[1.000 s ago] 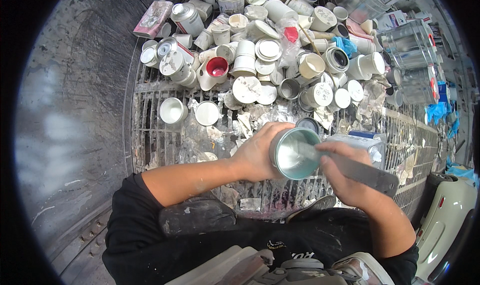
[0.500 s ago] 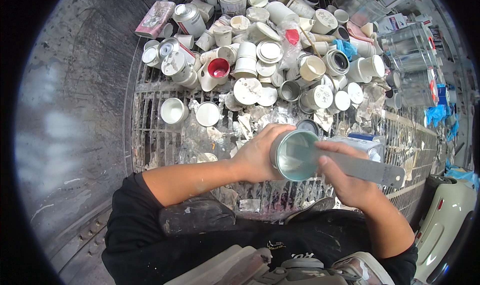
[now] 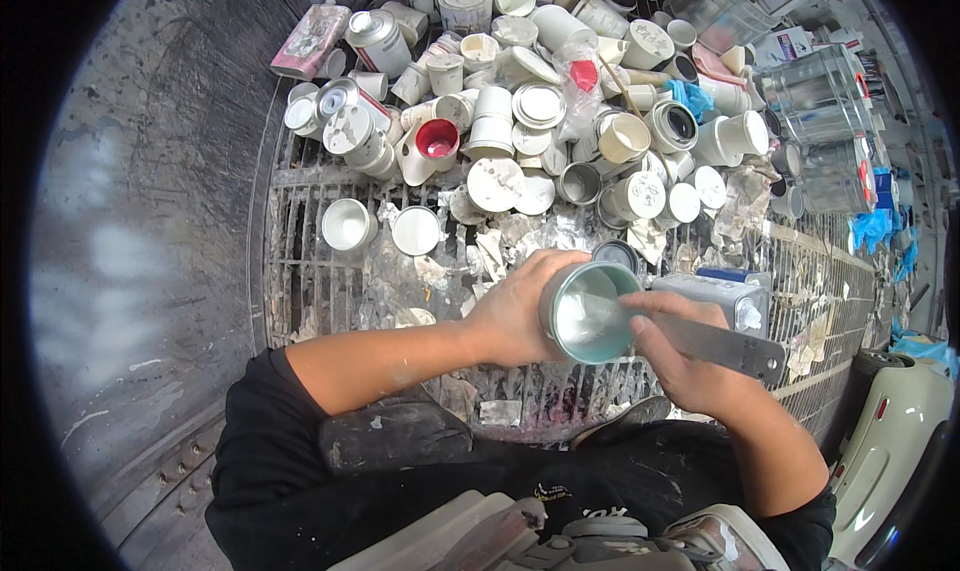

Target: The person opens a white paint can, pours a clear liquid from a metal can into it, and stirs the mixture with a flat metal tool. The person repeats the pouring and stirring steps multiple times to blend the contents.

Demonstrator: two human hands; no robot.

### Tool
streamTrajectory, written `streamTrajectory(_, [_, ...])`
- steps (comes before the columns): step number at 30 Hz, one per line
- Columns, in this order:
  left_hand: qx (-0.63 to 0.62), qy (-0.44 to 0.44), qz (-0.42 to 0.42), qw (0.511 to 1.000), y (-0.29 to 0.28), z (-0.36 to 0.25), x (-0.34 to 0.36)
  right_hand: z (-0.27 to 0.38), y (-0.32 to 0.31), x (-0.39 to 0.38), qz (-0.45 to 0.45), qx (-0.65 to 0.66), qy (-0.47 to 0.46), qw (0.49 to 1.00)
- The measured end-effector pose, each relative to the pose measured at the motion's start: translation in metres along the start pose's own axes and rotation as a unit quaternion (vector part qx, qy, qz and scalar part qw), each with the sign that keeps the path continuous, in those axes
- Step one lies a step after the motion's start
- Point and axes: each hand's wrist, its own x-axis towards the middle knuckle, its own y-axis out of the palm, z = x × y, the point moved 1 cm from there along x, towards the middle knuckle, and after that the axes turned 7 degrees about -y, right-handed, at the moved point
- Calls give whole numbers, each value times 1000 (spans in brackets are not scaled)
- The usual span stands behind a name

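My left hand (image 3: 515, 316) is wrapped around the side of a round paint can (image 3: 606, 349), tilted so its pale green-blue inside shows. Whitish liquid covers the bottom of the can. Between the thumb and fingers of my right hand (image 3: 690, 361) is a flat metal stirring strip (image 3: 728, 348) with a hole at its outer end. Its other end reaches into the can, where the tip is hard to make out.
A heap of used cups and tins (image 3: 495, 136) fills the far side of the metal grating (image 3: 310, 276). Just beyond the can lies a dark round lid or tin (image 3: 617, 255). A rectangular metal canister (image 3: 712, 293) stands to its right. A pale car (image 3: 890, 451) shows at far right.
The metal strip and my right fingers have shifted slightly left and down, so the strip's outer end is closer to the can. My left hand and the can hold still.
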Motion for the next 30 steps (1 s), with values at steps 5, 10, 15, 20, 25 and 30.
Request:
streamTrajectory(5, [6, 3, -1, 1000, 1, 0, 0, 0, -1, 0, -78, 107, 37, 990])
streamTrajectory(10, [-11, -3, 4, 1000, 1, 0, 0, 5, -1, 1, -10, -25, 0, 1000])
streamTrajectory(15, [-6, -1, 4, 1000, -1, -1, 1, 3, -1, 1, -70, 106, 52, 991])
streamTrajectory(20, [4, -7, 4, 1000, 0, 0, 1, 2, 0, 3, -17, -23, -39, 999])
streamTrajectory(25, [-10, -12, 6, 1000, 1, 0, 0, 2, -1, 3, -61, 112, 68, 989])
streamTrajectory(30, [-9, -9, 1, 1000, 2, 1, 1, 5, -1, 4, -26, 37, 26, 999])
